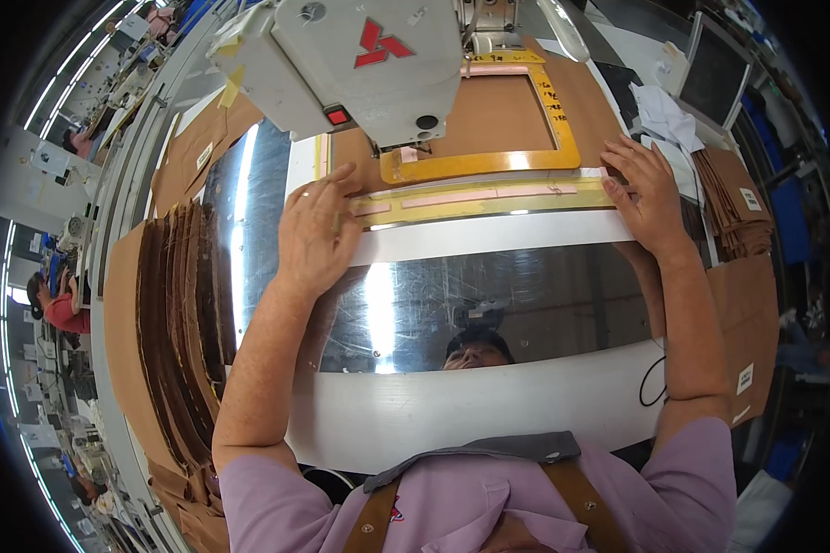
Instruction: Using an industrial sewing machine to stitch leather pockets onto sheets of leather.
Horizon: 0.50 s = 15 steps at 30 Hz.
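Observation:
Brown fabric (500, 118) lies under a yellow clamp frame (565, 138), below the white head of a sewing machine (378, 78). Along the fabric's near side runs a yellow strip with pink tape pieces (489, 195). At the strip's left end rests my left hand (323, 226), fingers forward on the fabric edge and thumb apart. My right hand (644, 189) touches the strip's right end, its fingers spread and slightly bent. Neither hand shows anything held between its fingers. The undersides of both hands are hidden.
A shiny metal plate (498, 304) lies between my forearms. Stacked brown fabric pieces (171, 323) stand on the left, and more folded brown pieces (733, 203) on the right. White cloth (664, 118) lies beyond my right hand. A person in red (65, 309) is far left.

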Each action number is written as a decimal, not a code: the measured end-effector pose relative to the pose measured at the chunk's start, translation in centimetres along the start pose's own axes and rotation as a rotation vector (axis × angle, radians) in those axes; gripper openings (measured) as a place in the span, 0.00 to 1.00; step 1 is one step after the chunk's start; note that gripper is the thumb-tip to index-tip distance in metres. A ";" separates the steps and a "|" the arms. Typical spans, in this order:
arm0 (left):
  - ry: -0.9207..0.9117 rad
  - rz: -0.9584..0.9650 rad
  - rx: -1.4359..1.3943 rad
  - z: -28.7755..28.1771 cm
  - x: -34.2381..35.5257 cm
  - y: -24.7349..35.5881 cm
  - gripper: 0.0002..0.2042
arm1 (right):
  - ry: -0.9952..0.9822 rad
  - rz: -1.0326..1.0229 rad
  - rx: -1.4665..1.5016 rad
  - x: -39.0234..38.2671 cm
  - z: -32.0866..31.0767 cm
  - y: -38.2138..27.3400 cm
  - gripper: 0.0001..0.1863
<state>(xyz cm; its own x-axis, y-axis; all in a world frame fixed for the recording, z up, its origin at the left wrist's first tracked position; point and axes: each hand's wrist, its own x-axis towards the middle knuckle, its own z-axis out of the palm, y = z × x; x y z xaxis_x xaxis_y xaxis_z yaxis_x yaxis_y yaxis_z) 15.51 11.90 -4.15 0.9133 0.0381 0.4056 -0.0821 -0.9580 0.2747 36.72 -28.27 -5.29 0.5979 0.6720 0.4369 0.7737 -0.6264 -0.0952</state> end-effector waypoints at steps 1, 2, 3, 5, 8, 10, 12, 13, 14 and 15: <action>0.008 0.017 0.081 0.9 -0.2 0.5 0.23 | -0.045 0.016 -0.013 -0.1 -0.2 -0.2 0.24; 0.014 0.030 0.172 1.4 -0.6 1.0 0.29 | -0.043 0.002 -0.004 0.0 -0.1 -0.4 0.24; 0.018 0.018 0.181 1.5 -0.9 1.1 0.29 | -0.086 0.015 0.035 0.0 0.1 -0.6 0.25; -0.188 -0.053 0.336 1.7 -1.1 1.3 0.41 | -0.161 0.037 0.053 -0.2 0.2 -0.4 0.26; -0.252 -0.077 0.444 1.3 -1.3 1.8 0.45 | -0.150 -0.001 0.054 -0.2 0.1 -0.6 0.26; -0.217 -0.119 0.393 1.4 -1.8 1.4 0.45 | -0.158 -0.026 0.054 -0.1 -0.1 -1.0 0.27; -0.182 -0.157 0.340 1.2 -2.3 1.2 0.44 | -0.164 -0.047 0.052 0.1 -0.2 -1.1 0.27; -0.192 -0.145 0.344 0.9 -2.3 1.4 0.43 | -0.152 -0.034 0.065 0.1 -0.3 -1.1 0.26; -0.201 -0.133 0.349 0.7 -2.3 1.6 0.43 | -0.139 -0.021 0.077 0.0 -0.4 -1.0 0.25; -0.201 -0.129 0.345 0.6 -2.2 1.8 0.43 | -0.140 -0.017 0.074 -0.1 -0.5 -0.7 0.25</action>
<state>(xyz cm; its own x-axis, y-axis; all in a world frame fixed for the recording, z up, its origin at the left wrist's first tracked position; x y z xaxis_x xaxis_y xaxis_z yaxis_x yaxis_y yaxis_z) 13.55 9.89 -5.09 0.9698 0.1408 0.1989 0.1457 -0.9893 -0.0100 36.01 -28.08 -4.83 0.6040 0.7339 0.3107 0.7941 -0.5873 -0.1566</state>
